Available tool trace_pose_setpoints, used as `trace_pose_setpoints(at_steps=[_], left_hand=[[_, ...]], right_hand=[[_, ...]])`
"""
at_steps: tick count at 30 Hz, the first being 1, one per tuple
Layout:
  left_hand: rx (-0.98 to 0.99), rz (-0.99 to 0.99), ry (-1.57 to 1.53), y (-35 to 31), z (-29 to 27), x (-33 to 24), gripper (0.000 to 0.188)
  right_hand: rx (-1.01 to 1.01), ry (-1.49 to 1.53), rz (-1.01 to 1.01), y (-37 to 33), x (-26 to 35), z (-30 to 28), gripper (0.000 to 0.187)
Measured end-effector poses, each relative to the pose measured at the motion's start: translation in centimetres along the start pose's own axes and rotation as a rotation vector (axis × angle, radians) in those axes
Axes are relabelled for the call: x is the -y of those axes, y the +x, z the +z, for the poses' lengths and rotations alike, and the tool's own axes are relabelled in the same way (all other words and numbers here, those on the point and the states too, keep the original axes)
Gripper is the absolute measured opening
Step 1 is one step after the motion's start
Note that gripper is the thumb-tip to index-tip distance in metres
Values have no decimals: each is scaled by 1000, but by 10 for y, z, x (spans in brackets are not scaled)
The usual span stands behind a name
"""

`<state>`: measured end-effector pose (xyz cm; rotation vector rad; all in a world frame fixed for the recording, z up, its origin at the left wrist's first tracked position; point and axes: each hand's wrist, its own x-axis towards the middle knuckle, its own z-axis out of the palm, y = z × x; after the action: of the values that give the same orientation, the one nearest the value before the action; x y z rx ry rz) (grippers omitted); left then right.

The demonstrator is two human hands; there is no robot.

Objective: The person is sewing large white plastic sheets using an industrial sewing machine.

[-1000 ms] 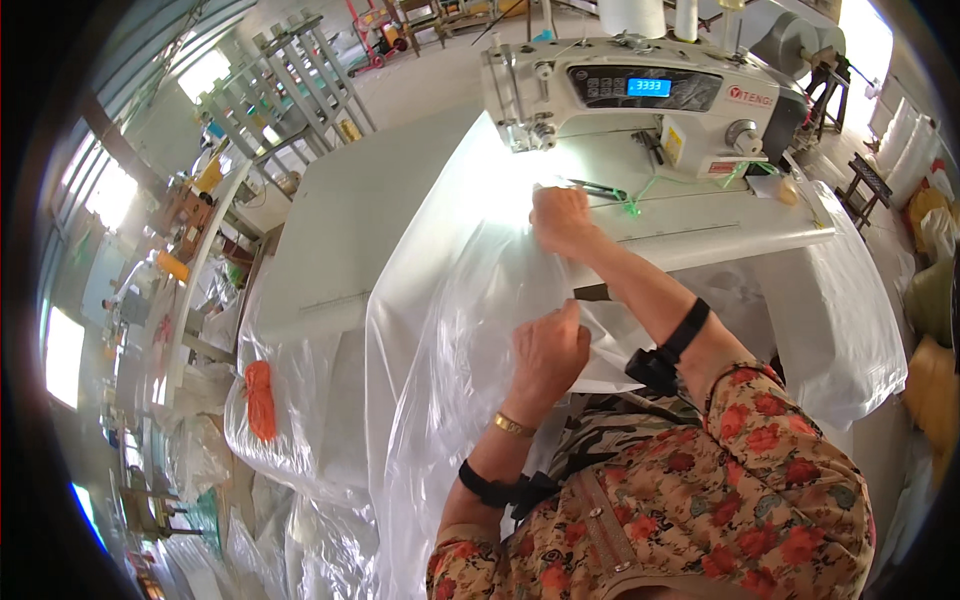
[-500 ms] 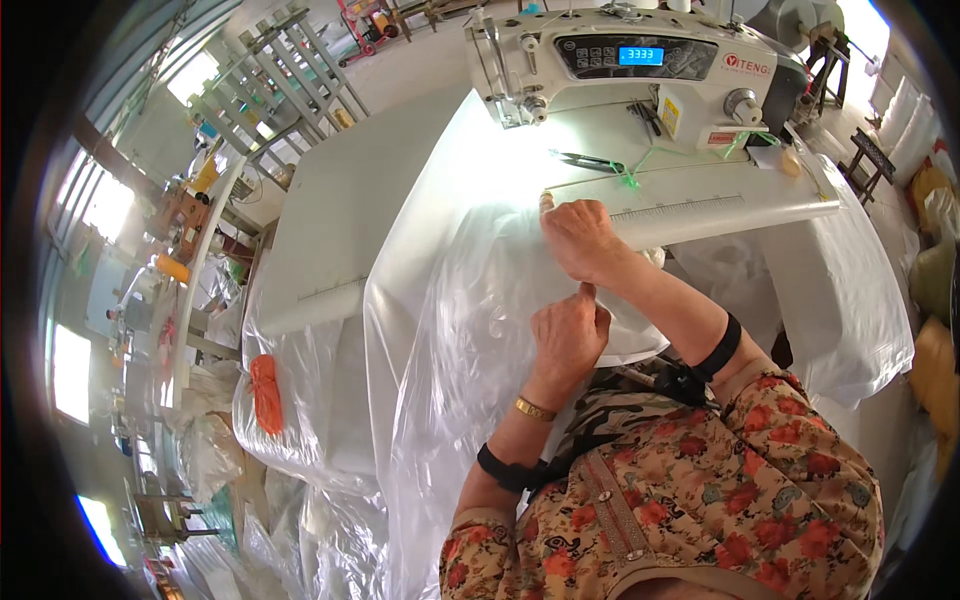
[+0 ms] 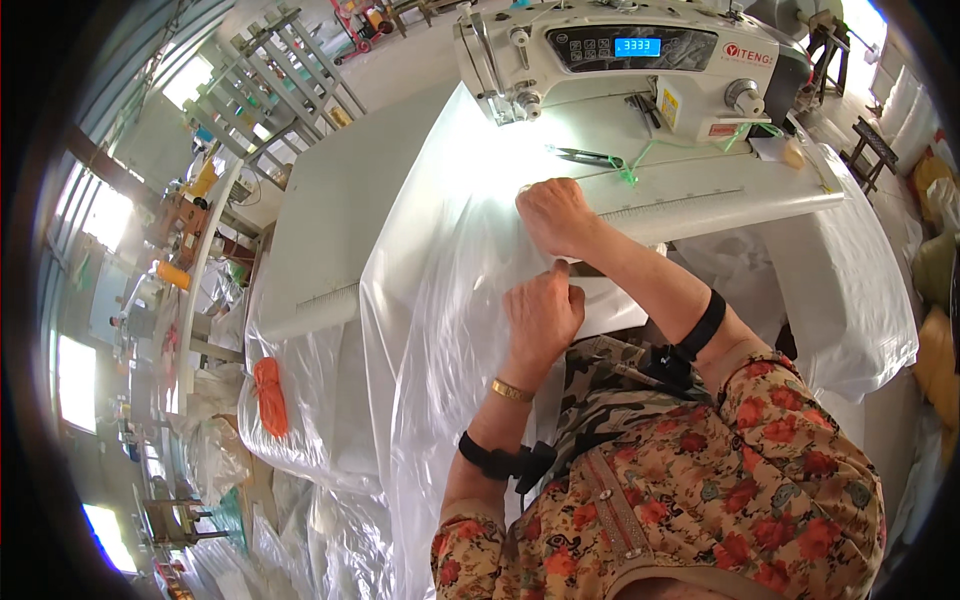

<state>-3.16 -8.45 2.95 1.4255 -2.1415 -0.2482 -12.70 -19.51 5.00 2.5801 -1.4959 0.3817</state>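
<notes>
- Step in hand, as I judge it: the clear plastic sheet (image 3: pixel 440 300) is being lined up and flattened at the near edge of the white counter (image 3: pixel 330 215), ahead of the sewing machine (image 3: pixel 620 60).
- The left hand (image 3: pixel 541 312) sits at the near edge, fingers curled together and pinched on a fold of the sheet; how firmly is hard to tell.
- The right hand (image 3: pixel 556 215) lies farther in on the counter, knuckles up, fingers bent down onto the plastic; whether they clamp an edge or only press it flat I cannot tell.
- The sheet covers the middle of the counter and spills over the near edge and left side toward the floor, where more plastic lies bunched.
- The next move likely calls for keeping both layers even and taut while sliding them toward the needle at the far edge; thin film slips and wrinkles easily, so light, level tension seems needed.
- Materials: the film is thin, glossy and see-through, creasing in long soft folds; the counter is smooth, matt white with a printed ruler strip along its near edge.
- Small dark snips (image 3: pixel 585 155) with a green cord rest near the far edge, apart from both hands.
- An orange bundle (image 3: pixel 270 395) lies on the hanging plastic past the left side.
</notes>
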Motion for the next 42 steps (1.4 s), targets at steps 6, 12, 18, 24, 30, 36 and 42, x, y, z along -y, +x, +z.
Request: trace_pose_setpoints(at_steps=[6, 12, 18, 24, 30, 36, 42], left_hand=[[-41, -47, 81, 31, -8, 12, 14], [-63, -57, 75, 64, -9, 19, 15], [-238, 18, -389, 5, -21, 1, 30], [-159, -80, -349, -101, -30, -18, 44], [-62, -118, -15, -128, -10, -8, 40], [-69, -61, 235, -126, -15, 0, 8], [-184, -338, -757, -137, -44, -17, 19]], right_hand=[[104, -16, 57, 34, -8, 6, 8], [-13, 135, 108, 56, -30, 20, 15], [-162, 446, 242, 8, -32, 12, 32], [-192, 829, 337, -117, -33, -4, 39], [94, 1139, 531, -177, -32, 29, 38], [118, 1381, 441, -200, -45, 34, 34], [280, 846, 422, -203, -58, 7, 36]])
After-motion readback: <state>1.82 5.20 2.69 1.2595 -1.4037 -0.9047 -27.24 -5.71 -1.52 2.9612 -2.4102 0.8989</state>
